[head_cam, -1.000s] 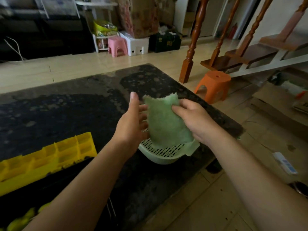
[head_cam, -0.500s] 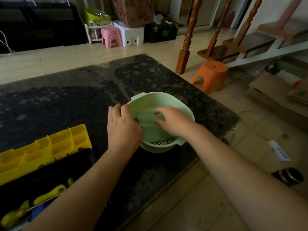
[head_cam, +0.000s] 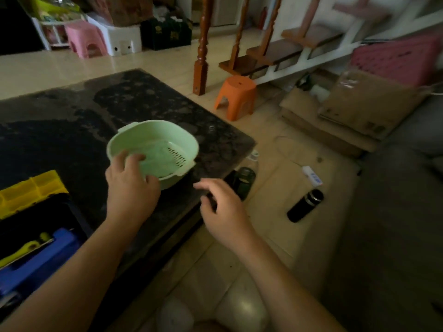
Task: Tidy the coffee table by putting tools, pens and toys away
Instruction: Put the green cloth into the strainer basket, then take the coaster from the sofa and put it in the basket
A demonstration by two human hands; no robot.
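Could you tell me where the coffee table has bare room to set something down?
Free: table beyond the green basket up to the far edge, and between basket and toolbox. Crowded: near corner, left hand gripping the basket, right hand hovering.

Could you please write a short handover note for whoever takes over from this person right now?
Left hand grips the near rim of the green basket; right hand is free, fingers relaxed, over the table edge.
The basket is near the table's right corner; the toolbox stands open at the near left, a yellow-handled tool inside.
Done: that tool is stowed.
Left, probably: place the basket, close the toolbox.
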